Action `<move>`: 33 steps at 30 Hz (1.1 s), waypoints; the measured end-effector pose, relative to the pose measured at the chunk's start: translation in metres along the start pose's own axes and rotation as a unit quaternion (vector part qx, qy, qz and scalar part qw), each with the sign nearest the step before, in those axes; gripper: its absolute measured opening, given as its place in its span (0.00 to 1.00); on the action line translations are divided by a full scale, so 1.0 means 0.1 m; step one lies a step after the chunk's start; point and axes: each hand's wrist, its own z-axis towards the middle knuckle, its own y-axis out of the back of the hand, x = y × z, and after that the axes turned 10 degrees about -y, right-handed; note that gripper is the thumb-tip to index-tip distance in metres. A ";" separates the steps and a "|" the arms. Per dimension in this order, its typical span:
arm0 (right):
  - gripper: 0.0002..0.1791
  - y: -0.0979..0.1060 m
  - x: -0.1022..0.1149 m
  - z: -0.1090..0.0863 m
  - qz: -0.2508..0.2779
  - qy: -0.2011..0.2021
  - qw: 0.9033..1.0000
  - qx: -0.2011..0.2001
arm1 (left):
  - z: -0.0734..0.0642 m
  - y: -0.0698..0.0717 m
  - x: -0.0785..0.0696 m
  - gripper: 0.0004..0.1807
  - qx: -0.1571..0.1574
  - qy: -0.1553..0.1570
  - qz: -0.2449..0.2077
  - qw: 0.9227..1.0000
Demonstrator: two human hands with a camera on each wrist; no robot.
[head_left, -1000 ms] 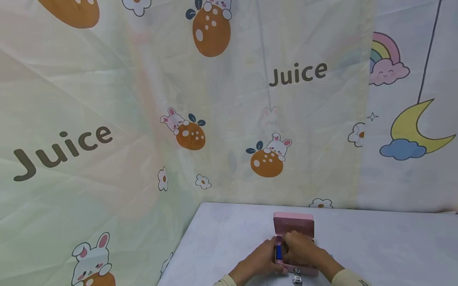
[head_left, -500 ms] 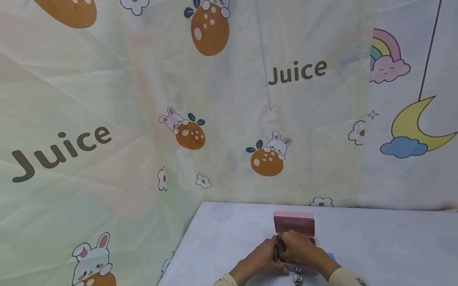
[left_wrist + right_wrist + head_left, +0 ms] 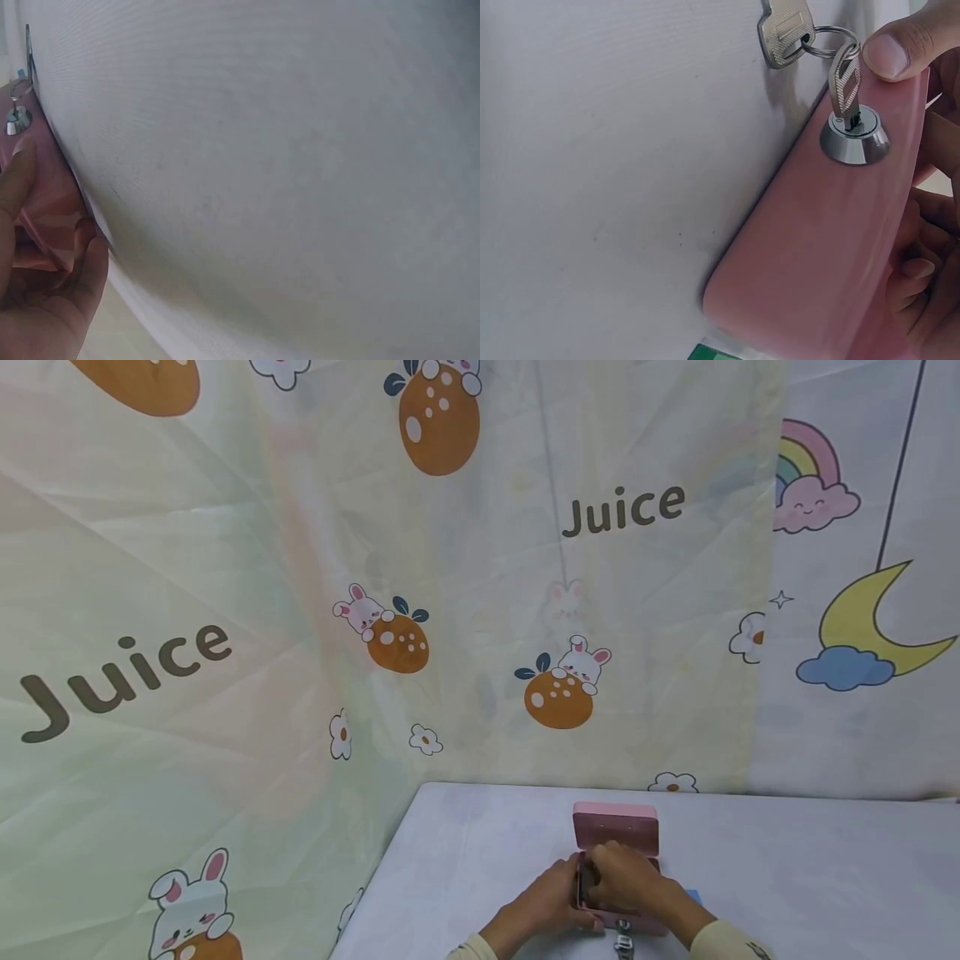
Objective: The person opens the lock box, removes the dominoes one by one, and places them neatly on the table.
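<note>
A pink metal cash box [image 3: 627, 925] sits on the white table with its lid [image 3: 617, 828] raised. My left hand [image 3: 553, 897] grips the box's left side, its thumb [image 3: 889, 54] on the front wall near the lock. My right hand [image 3: 626, 878] reaches into the box with bent fingers [image 3: 919, 277]; what they touch inside is hidden. A narrow dark strip shows inside the box beside those fingers. One key [image 3: 845, 88] stands in the round lock [image 3: 855, 140], and a second key [image 3: 786, 31] hangs from the same ring.
A light blue item [image 3: 694, 896] lies right of the box, partly behind my right forearm. A green-edged item [image 3: 714, 353] shows by the box's corner in the right wrist view. Printed fabric [image 3: 480, 610] walls off the table's back and left.
The blue patch seen inside the box at its left is replaced by a dark strip. My right hand has shifted slightly left, and more of the light blue item shows.
</note>
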 end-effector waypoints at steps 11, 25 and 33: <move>0.13 0.05 -0.04 -0.04 -0.014 -0.013 1.000 -0.017 | -0.03 0.01 -0.01 0.50 -0.001 0.000 -0.012 1.000; 0.15 0.12 -0.07 -0.07 -0.020 -0.028 0.999 -0.012 | -0.04 0.01 -0.04 0.49 -0.002 0.003 0.002 1.000; 0.15 0.19 -0.02 -0.12 -0.028 -0.059 0.998 -0.004 | -0.02 -0.02 0.00 0.49 0.004 0.011 -0.007 1.000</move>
